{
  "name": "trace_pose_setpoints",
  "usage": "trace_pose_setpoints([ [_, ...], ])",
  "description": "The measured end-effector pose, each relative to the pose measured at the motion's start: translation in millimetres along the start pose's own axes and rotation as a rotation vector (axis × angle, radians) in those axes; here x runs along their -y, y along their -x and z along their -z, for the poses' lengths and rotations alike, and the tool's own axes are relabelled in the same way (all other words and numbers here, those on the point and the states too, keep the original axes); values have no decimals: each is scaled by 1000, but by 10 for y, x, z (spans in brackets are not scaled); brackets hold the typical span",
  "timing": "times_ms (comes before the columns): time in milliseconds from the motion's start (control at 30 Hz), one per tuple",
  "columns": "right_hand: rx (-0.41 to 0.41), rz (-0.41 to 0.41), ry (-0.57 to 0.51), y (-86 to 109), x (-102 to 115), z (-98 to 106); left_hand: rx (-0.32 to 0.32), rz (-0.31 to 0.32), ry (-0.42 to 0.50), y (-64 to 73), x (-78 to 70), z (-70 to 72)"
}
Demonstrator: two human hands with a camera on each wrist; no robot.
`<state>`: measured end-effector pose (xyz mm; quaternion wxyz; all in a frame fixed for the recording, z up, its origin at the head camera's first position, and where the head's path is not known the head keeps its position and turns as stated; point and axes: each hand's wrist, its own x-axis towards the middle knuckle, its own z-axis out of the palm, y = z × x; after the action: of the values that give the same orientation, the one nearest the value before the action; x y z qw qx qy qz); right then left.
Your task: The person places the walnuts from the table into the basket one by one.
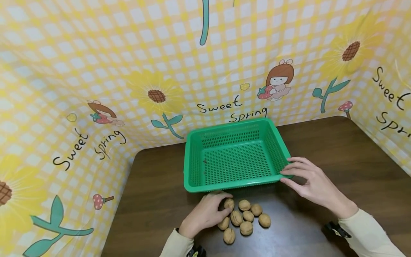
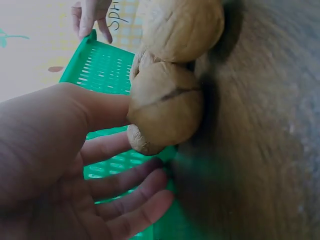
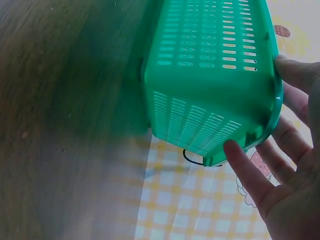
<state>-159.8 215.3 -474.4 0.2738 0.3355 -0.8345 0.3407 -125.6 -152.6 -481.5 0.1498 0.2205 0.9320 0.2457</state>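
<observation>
Walnuts (image 1: 246, 228), nine in all, are lying in a loose cluster on the dark wood-grained bench (image 1: 154, 200), just in front of a green perforated plastic basket (image 1: 237, 184). At the cluster's far left side, nearest the basket, a person's left hand (image 1: 208, 210) is pinching one walnut (image 1: 229, 203) between thumb and forefinger; in the left wrist view, the other three fingers (image 2: 140, 217) are extending, slightly bent and apart from one another. A second walnut (image 1: 223, 223) is sitting partly hidden beside that thumb, while in the wrist view a cracked shell (image 2: 167, 107) is covering the thumb's tip.

Across the basket's near right corner, the right hand (image 1: 309, 182) is gripping the rim, its fingers spreading apart and clamping on the plastic from both sides. Flat on its base, the basket is resting with its open top facing up and its long back side standing close to the wall hanging. Cream sleeves (image 1: 369, 232) and dark wristbands (image 1: 338, 229) are showing at both wrists. Behind, a yellow-checked cloth (image 1: 96, 53) is displaying sunflowers (image 1: 156, 95), strawberry-holding cartoon girls (image 1: 279, 80) and "Sweet Spring" lettering.
</observation>
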Motion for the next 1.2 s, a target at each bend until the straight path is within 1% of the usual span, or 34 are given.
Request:
trace_pose_setpoints([
  [167, 6, -5, -4, 26, 1, -9, 29, 4, 18, -22, 1, -1],
  [367, 6, 1, -20, 43, -10, -6, 29, -17, 75, -7, -2, 0],
  [467, 9, 5, -28, 34, -21, -4, 29, -32, 60, 6, -31, 35],
  [567, 10, 2, -28, 26, -33, -5, 33, -45, 20, 31, -80, 79],
  [700, 7, 0, -25, 23, -43, -5, 43, -42, -10, 92, -179, 129],
  [800, 5, 2, -27, 26, -42, -4, 48, -56, -11, 149, -262, 164],
  [833, 4, 1, -27, 26, -41, -4, 45, -71, -16, 162, -286, 178],
  [933, 8, -4, -29, 25, -33, -2, 47, -126, -7, 176, -353, 246],
  [1033, 16, -14, -31, 26, -16, 3, 66, -166, 60, 167, -415, 349],
  [1100, 22, -21, -33, 29, -4, 4, 75, -178, 116, 160, -447, 435],
  [1200, 25, -32, -41, 33, 7, 3, 66, -187, 164, 143, -480, 586],
])
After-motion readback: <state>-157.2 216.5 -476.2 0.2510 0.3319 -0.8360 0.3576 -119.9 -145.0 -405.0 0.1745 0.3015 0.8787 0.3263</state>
